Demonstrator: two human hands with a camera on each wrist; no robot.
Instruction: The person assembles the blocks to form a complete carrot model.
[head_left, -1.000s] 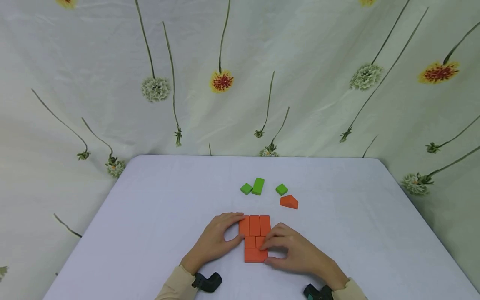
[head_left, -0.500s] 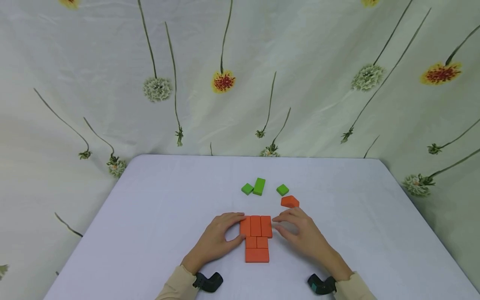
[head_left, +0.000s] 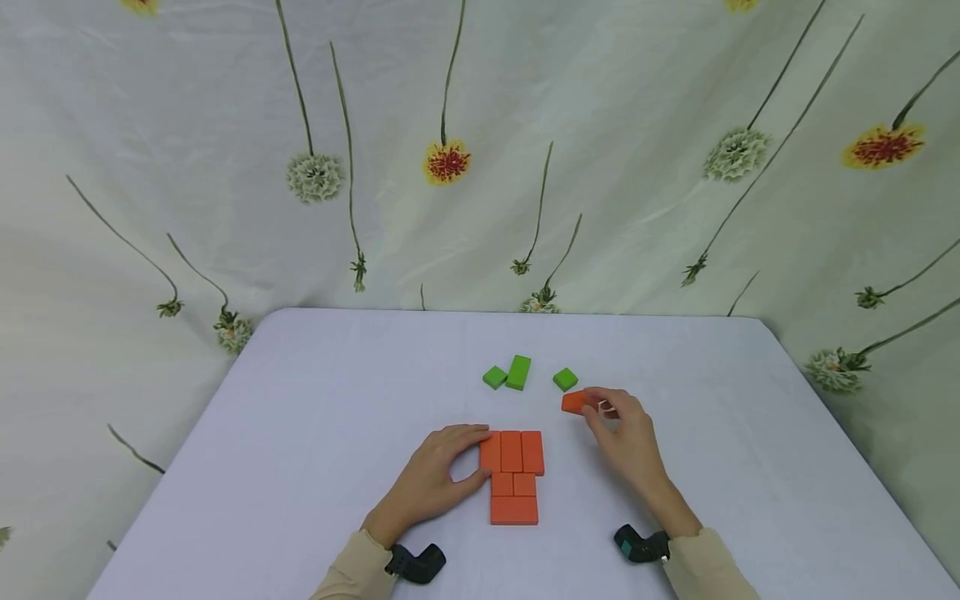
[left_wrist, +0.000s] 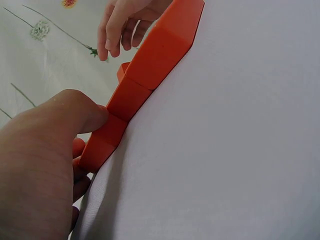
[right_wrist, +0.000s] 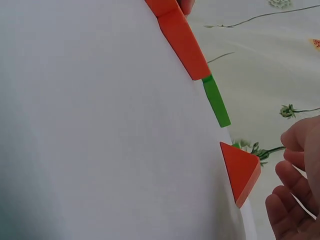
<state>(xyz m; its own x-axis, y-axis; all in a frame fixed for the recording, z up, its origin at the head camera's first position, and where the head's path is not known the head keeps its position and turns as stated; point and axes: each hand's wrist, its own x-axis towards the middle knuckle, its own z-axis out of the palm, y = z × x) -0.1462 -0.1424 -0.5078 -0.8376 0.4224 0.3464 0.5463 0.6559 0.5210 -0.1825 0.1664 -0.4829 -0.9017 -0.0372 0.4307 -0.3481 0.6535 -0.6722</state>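
Several orange blocks lie joined in a flat arrangement on the table: upright ones at the far end, two small ones behind a wide block. My left hand holds the far-left orange block, thumb on its near end and fingers at its far end; the left wrist view shows the thumb against the block's side. My right hand reaches around a loose orange triangular block, partly covering it in the head view. In the right wrist view its bent fingers stand apart from the triangular block.
Beyond the orange blocks lie a green rectangular block and two small green blocks, one on its left and another on its right. A flower-printed cloth hangs behind the white table.
My right hand has left the joined orange blocks, moving away and to the right to the loose triangular block. My left hand stays on the far-left block.
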